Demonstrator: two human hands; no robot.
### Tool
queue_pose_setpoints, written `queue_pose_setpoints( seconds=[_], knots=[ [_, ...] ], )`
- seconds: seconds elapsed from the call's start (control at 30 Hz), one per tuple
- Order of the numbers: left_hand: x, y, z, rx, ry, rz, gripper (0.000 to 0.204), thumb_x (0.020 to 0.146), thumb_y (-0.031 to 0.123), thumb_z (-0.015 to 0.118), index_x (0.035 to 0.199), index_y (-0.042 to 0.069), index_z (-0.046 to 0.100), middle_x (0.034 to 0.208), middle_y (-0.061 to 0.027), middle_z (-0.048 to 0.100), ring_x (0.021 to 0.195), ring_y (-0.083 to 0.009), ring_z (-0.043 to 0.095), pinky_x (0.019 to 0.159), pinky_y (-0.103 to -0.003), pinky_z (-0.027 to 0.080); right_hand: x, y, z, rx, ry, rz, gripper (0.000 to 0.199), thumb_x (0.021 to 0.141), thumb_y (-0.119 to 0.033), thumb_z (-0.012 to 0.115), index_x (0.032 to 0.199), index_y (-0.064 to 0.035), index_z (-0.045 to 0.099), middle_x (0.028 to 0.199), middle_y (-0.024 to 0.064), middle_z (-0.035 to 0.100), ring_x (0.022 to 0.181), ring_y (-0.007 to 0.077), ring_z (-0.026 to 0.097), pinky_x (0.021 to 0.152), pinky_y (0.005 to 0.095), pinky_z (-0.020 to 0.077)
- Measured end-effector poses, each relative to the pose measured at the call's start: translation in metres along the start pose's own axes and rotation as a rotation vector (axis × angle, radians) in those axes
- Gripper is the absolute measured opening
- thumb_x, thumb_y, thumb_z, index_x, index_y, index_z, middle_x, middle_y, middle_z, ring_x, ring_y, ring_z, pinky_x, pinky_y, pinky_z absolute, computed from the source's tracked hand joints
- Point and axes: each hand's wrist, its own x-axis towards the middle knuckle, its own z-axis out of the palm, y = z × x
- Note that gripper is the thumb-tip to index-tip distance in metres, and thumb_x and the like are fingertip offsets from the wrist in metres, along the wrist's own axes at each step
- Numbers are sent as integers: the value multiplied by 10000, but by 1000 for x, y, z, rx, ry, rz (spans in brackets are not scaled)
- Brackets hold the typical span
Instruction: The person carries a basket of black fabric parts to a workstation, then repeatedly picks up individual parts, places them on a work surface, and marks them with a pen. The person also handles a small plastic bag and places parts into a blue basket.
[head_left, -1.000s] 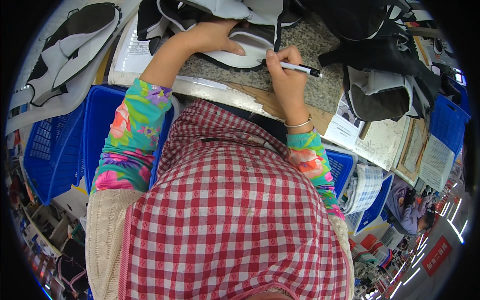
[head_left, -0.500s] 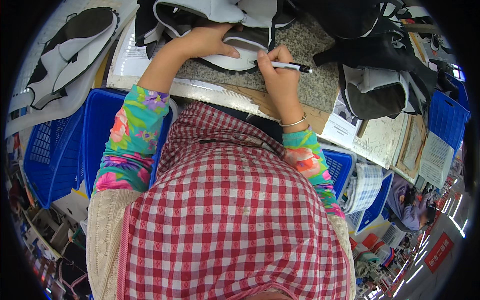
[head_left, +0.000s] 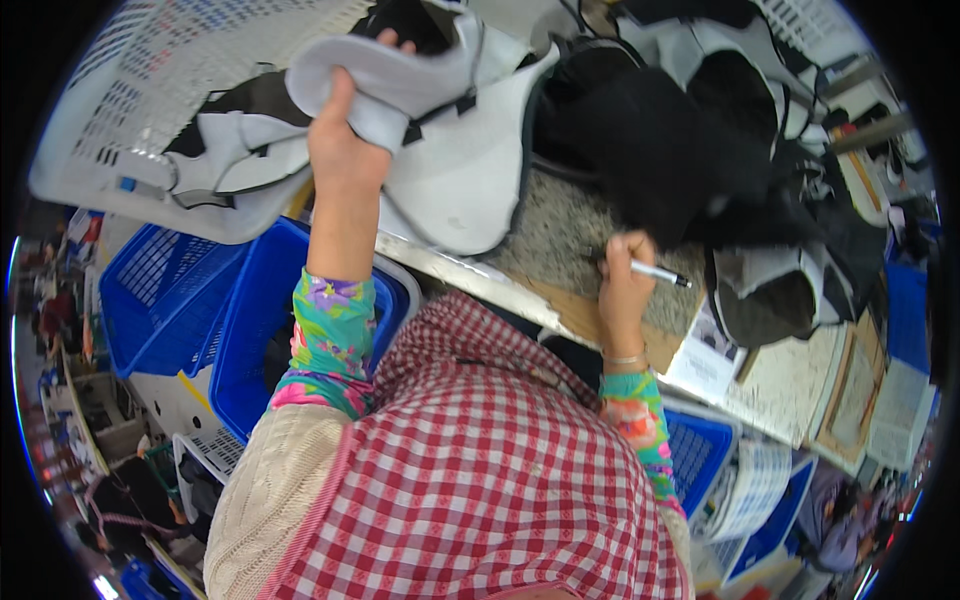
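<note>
My left hand point(head_left: 345, 155) is closed round one end of a white shoe upper point(head_left: 455, 185) with dark edging, the thumb lying on its pale lining. The upper is raised and tilted, its broad rounded end hanging over the near edge of the worktable. In my right hand point(head_left: 622, 295) is a pen point(head_left: 660, 273) with a white barrel and black end, pinched between thumb and fingers. This hand hovers by the speckled stone slab point(head_left: 560, 225), apart from the upper. The pen's tip is too blurred to make out.
Another white-and-black upper point(head_left: 245, 150) lies in a white mesh basket point(head_left: 110, 160) at far left. Black and white uppers point(head_left: 690, 150) pile up behind the slab. Blue crates point(head_left: 235, 345) stand below the table's left side. A printed sheet point(head_left: 708, 355) lies at right.
My left hand has lifted the upper off the slab, up and to the left. My right hand has drawn away from it to the right, still holding the pen. The view has shifted.
</note>
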Motion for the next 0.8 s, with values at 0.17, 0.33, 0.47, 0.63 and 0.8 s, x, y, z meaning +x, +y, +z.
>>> queue_pose_setpoints(
  seconds=[0.17, 0.33, 0.47, 0.63, 0.8],
  knots=[
    [78, 63, 70, -106, -49, 294, 403, 1056, 289, 531, 1361, 25, 541, 1354, -155, 613, 1243, -330, 585, 1119, -513, 434, -7, 4, 1, -307, -154, -49, 142, 899, -103, 748, 936, -4, 654, 834, 5, 660, 748, 87, 557, 690, 257, 461],
    [165, 21, 180, -105, -161, 576, 433, 990, 353, 660, 1255, 12, 629, 1169, -103, 690, 1037, -256, 643, 969, -388, 487, -5, 5, -6, -370, -170, -260, 144, 888, -109, 731, 938, 21, 696, 746, 37, 650, 702, 119, 550, 641, 302, 434],
    [183, -54, 195, 962, -585, 451, 485, 883, 177, 739, 1325, 47, 586, 1223, -193, 643, 1129, -294, 608, 954, -383, 496, 0, 11, -11, -362, -261, -174, 173, 903, -157, 718, 857, 8, 697, 710, 58, 618, 664, 123, 538, 599, 314, 394],
    [121, -24, 61, 1462, -668, 875, 453, 861, 268, 754, 1278, 131, 643, 1233, -118, 678, 1158, -340, 627, 991, -394, 505, -8, 5, -24, -155, -316, 124, 266, 928, -178, 705, 746, 13, 667, 618, 19, 584, 553, 90, 511, 521, 265, 378],
    [-20, 80, -103, 1227, 402, -152, 270, 941, 180, 710, 1131, -9, 678, 980, -97, 704, 924, -182, 684, 773, -274, 555, -13, -24, -6, 199, -850, 352, 447, 990, -387, 652, 1011, 52, 736, 903, 200, 737, 616, 149, 612, 595, 287, 509]
  ],
)
